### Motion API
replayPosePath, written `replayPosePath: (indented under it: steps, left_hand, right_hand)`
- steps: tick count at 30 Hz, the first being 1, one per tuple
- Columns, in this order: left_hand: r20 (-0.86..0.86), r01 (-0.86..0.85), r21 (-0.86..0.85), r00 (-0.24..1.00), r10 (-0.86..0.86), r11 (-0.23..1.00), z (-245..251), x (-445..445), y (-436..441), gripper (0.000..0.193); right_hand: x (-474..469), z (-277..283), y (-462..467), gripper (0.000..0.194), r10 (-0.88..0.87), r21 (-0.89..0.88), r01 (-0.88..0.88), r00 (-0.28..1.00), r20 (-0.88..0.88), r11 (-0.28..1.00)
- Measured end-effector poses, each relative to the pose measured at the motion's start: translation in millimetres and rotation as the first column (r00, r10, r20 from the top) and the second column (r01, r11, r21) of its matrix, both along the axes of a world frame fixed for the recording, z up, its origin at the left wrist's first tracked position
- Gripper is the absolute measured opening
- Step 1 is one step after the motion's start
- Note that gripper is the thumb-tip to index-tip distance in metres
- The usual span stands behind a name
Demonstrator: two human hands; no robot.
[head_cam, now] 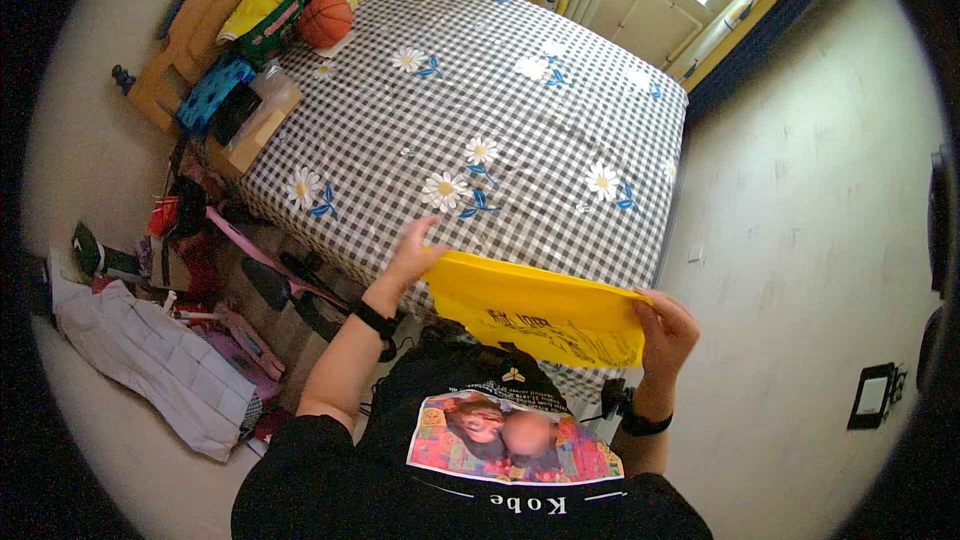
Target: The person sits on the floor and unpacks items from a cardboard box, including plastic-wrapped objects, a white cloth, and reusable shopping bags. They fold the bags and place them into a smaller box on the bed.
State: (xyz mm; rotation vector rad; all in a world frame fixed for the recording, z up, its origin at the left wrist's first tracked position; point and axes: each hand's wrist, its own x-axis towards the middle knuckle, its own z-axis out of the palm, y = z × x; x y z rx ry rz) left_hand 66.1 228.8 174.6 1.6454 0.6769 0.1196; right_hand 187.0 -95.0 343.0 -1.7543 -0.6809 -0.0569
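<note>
A yellow cloth (532, 304) with dark printed writing and a line drawing is stretched between my two hands, in front of my torso. At its left top corner is my left hand (414, 256), which grips the edge with one finger pointing away from it. My right hand (670, 326) pinches the opposite top corner, its fingers curled over the edge. The cloth's upper edge sags slightly, and its lower left part looks crumpled. Beneath and beyond it lies a bed (510, 105) with a black-and-white checked, daisy-patterned cover. Both wrists wear black bands.
A basketball (325, 21), a yellow-and-green garment (262, 15) and a cardboard box (262, 135) sit along the bed's headboard side. On the left floor are a pink child's scooter (247, 244) and a white quilted cover (154, 360). A wall (795, 202) borders the right.
</note>
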Motion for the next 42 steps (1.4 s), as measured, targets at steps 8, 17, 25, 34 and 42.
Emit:
replayPosePath:
  steps: [8,17,25,34,42]
  left_hand:
    - [0.448,0.456,0.373,0.674,-0.587,0.808,153.5,46.4,-101.9,0.034]
    - [0.552,0.400,0.370,0.631,-0.545,0.838,183.1,17.3,-54.2,0.018]
    - [0.658,0.554,0.091,0.591,-0.468,0.828,194.0,-5.2,-44.4,0.013]
    - [0.604,0.780,-0.007,0.501,-0.619,0.625,208.4,-18.6,-60.2,0.023]
    - [0.683,0.847,-0.005,0.391,-0.617,0.531,202.6,-25.2,-72.2,0.026]
  right_hand:
    - [-2.1,-4.3,26.0,0.024,0.229,-0.061,-0.225,0.971,0.070,0.972]
    - [53.1,-77.4,-49.2,0.061,-0.409,-0.156,0.379,0.867,-0.284,0.912]
    - [68.6,-114.2,4.0,0.073,-0.045,-0.132,-0.069,0.706,-0.707,0.989]
    - [91.5,-105.0,90.3,0.073,0.307,0.017,-0.387,0.702,-0.643,0.922]
    - [87.8,-125.5,107.4,0.033,0.482,0.231,-0.463,0.552,-0.680,0.856]
